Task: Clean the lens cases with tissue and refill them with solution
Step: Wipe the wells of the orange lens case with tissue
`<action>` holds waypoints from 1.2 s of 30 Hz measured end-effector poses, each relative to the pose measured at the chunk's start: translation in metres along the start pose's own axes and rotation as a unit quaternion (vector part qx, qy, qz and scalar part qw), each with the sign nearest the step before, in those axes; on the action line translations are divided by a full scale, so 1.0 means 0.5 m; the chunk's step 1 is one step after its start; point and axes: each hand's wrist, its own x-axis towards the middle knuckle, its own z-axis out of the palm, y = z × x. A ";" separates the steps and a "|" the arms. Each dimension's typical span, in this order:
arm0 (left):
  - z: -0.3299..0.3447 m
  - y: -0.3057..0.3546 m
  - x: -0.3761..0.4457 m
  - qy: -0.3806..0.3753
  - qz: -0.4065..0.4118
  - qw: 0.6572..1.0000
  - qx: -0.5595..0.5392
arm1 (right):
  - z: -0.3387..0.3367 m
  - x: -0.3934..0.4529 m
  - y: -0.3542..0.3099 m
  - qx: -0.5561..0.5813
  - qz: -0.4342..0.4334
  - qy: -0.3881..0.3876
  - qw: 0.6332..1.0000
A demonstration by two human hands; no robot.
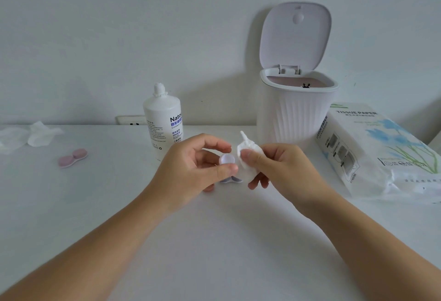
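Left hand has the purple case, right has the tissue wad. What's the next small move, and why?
Probably bring the tissue wad in the right hand into the open well of the purple lens case and twist. The left hand pinches the case with the well facing the tissue, and the two sit just apart. The solution bottle stands behind, untouched.

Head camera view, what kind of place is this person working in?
Probably a home desk or vanity top against a plain wall, set up for contact lens care. A solution bottle, a small lidded bin standing open, and a pack of tissue paper sit on the white table.
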 end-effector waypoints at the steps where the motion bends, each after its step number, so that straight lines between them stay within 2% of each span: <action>1: 0.002 -0.001 -0.001 0.004 0.009 1.000 0.012 | -0.002 0.000 0.001 0.010 0.005 0.003 1.000; 6: -0.001 -0.013 0.002 0.015 0.024 0.998 0.064 | -0.006 0.001 0.000 0.017 0.021 -0.043 0.999; 13: -0.007 -0.021 0.000 -0.055 0.062 0.982 0.168 | -0.003 -0.009 0.000 -0.048 0.053 -0.146 0.987; 18: -0.007 -0.005 -0.004 0.008 0.074 0.990 0.122 | -0.006 -0.006 -0.001 0.007 0.021 -0.088 0.996; 24: 0.019 -0.006 -0.017 0.032 0.114 0.982 0.147 | 0.000 -0.009 0.001 0.056 0.007 -0.044 0.997; 28: 0.004 -0.005 -0.008 0.017 0.097 0.984 0.150 | -0.007 -0.009 0.002 0.000 0.018 -0.080 0.997; 32: -0.007 0.002 -0.010 -0.048 0.093 0.980 0.167 | -0.006 -0.013 -0.001 -0.041 0.046 -0.157 0.986; 36: -0.011 0.002 -0.009 -0.025 0.090 0.986 0.136 | -0.008 -0.012 -0.003 -0.027 0.044 -0.137 0.989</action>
